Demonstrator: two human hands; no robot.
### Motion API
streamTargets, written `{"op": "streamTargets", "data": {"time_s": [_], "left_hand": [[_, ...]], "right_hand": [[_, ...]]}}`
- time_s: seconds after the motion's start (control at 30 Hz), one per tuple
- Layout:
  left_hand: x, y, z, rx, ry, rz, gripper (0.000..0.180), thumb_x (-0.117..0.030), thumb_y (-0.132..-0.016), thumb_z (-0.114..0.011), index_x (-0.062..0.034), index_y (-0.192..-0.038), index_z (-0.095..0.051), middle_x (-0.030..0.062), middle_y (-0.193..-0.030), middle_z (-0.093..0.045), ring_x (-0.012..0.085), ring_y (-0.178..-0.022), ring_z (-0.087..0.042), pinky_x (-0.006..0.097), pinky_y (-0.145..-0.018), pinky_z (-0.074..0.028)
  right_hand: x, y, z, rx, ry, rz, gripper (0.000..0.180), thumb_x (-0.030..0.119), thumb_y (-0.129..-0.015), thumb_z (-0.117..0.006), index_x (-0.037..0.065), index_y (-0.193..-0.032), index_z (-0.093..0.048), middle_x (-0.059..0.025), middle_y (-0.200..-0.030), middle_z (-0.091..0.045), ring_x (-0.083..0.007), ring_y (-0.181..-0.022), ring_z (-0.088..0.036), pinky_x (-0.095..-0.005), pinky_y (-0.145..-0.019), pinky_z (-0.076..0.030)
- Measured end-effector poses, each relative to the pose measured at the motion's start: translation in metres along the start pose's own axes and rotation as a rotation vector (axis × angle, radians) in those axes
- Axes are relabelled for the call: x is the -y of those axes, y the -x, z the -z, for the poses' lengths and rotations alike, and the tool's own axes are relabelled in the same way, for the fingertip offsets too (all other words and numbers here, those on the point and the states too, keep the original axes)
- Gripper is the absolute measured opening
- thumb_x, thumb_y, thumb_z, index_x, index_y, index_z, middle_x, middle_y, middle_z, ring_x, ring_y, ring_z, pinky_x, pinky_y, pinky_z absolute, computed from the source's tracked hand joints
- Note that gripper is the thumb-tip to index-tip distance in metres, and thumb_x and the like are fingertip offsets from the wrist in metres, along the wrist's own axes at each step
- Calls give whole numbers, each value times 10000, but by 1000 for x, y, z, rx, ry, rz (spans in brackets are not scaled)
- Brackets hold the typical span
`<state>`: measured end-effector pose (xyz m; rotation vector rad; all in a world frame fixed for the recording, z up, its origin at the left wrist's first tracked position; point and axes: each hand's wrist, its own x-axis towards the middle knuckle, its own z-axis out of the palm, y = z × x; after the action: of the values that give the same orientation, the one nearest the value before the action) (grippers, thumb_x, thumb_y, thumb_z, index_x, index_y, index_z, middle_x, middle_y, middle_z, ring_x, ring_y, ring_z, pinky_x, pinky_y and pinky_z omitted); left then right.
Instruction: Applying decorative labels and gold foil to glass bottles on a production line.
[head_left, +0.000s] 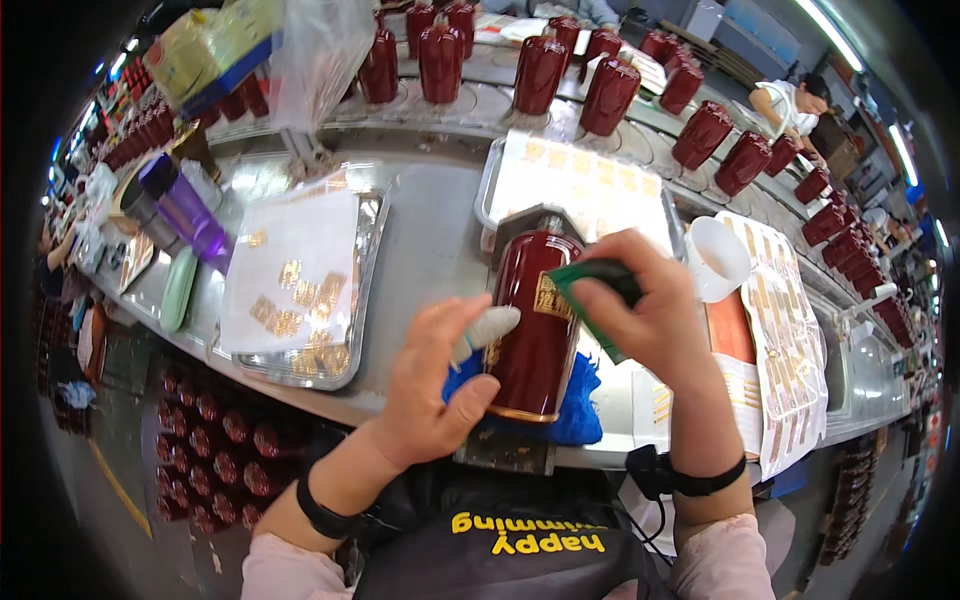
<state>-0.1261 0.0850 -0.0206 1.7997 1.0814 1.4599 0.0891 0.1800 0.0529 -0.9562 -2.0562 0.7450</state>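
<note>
A glossy dark red bottle (pixel 535 350) lies tilted in front of me, its neck end pointing away, on a dark stand and a blue cloth (pixel 578 408). A gold label (pixel 550 294) with raised characters is on its upper face. My left hand (pixel 425 385) is against the bottle's left side, thumb and fingers bent around that edge; a white cover (pixel 490 326) wraps one fingertip. My right hand (pixel 650 305) pinches a flat green scraper (pixel 598 300), with its edge at the label's right side. Part of the scraper is hidden by my fingers.
At left a metal tray (pixel 372 260) holds a white sheet with gold labels. Another label tray (pixel 487 195) stands beyond the bottle. A white tub (pixel 718 260), label sheets (pixel 785 350) and a purple water bottle (pixel 185 212) flank it. Red bottles (pixel 440 62) line the conveyor behind.
</note>
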Motion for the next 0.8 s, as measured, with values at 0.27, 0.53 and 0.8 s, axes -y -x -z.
{"op": "streamTargets", "data": {"time_s": [0.27,0.53,0.8], "left_hand": [[31,-1,12,54,-431,-239,595,-435,-896,-614,-14,-1310,-538,154,-1210,-579,298,-1068,-514,405,-930,-393],[51,-27,29,155,-528,-343,592,-500,-933,-528,-34,-1298,-556,54,-1139,-639,261,-1082,-491,413,-931,-376],[61,-45,42,237,-655,-451,523,-477,-945,-513,-59,-1246,-603,66,-1041,-642,249,-1014,-496,416,-918,-370]], "right_hand": [[-22,-45,-24,107,143,105,254,140,-801,-733,30,-1001,-623,-151,-815,-673,-290,-730,-656,-358,-674,-514],[-54,22,-65,-218,170,377,284,83,-689,-799,91,-934,-656,-55,-821,-597,-237,-770,-568,-359,-711,-417],[-65,1,-58,-226,-196,-198,210,175,-837,-728,15,-935,-633,-71,-739,-620,-124,-696,-582,-280,-618,-470]]}}
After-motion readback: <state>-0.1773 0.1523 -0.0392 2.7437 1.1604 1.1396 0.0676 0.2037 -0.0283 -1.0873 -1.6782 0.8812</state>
